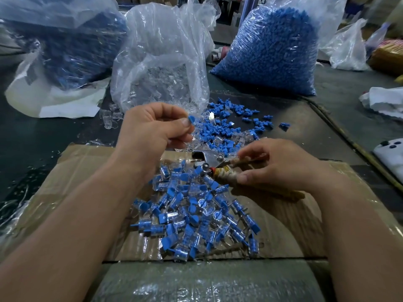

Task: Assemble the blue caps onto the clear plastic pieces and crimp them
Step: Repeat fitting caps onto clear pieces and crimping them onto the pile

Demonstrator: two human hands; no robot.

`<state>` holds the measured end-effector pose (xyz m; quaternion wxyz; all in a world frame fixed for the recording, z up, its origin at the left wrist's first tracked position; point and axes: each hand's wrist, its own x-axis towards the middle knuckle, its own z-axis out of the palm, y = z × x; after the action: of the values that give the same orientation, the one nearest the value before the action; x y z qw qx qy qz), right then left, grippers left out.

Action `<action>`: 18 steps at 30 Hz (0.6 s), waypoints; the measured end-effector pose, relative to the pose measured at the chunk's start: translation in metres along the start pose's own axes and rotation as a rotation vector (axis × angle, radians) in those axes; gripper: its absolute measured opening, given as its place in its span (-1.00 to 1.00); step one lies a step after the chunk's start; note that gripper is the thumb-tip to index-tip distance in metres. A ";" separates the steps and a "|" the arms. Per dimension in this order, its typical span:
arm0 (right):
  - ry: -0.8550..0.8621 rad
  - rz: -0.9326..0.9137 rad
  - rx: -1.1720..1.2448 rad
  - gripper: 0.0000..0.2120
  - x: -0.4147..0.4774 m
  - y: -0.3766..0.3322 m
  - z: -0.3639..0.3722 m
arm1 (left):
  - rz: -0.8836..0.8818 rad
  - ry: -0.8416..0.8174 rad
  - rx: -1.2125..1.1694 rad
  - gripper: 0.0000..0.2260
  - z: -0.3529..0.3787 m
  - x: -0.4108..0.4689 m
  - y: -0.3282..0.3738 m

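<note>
My left hand (150,131) is raised above the table and pinches a clear plastic piece with a blue cap (192,120) on it between thumb and fingers. My right hand (281,165) grips the wrapped handles of a metal crimping tool (209,159), whose jaws point left toward the left hand. Below both hands a pile of assembled blue-and-clear pieces (196,214) lies on flattened cardboard (283,225). Loose blue caps (220,125) mixed with clear pieces are scattered behind the tool.
A bag of clear pieces (161,62) stands open at the back centre. A full bag of blue caps (272,46) sits back right, another bag with blue parts (65,40) back left. A white device (390,153) lies at the right edge.
</note>
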<state>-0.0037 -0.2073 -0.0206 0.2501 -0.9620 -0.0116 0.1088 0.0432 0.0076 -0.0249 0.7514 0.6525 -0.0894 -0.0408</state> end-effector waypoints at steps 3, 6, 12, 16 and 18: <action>-0.067 0.005 -0.041 -0.15 0.000 0.000 0.001 | 0.003 0.005 0.004 -0.87 0.001 0.000 0.000; -0.006 -0.030 -0.148 -0.33 0.000 -0.004 0.004 | 0.004 0.002 0.013 -0.87 0.001 0.000 -0.001; 0.104 -0.072 -0.316 -0.75 0.003 -0.017 0.013 | 0.006 -0.015 0.026 -0.87 0.001 0.000 -0.003; 0.246 -0.079 -0.368 -0.85 0.008 -0.015 0.017 | 0.011 -0.017 0.016 -0.88 0.001 0.001 -0.003; 0.394 -0.069 -0.377 -0.87 0.008 -0.012 0.016 | 0.016 -0.017 0.002 -0.88 0.002 0.001 -0.003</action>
<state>0.0015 -0.1882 -0.0301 0.0678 -0.9932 -0.0155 -0.0930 0.0438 0.0054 -0.0275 0.7501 0.6523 -0.1011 -0.0404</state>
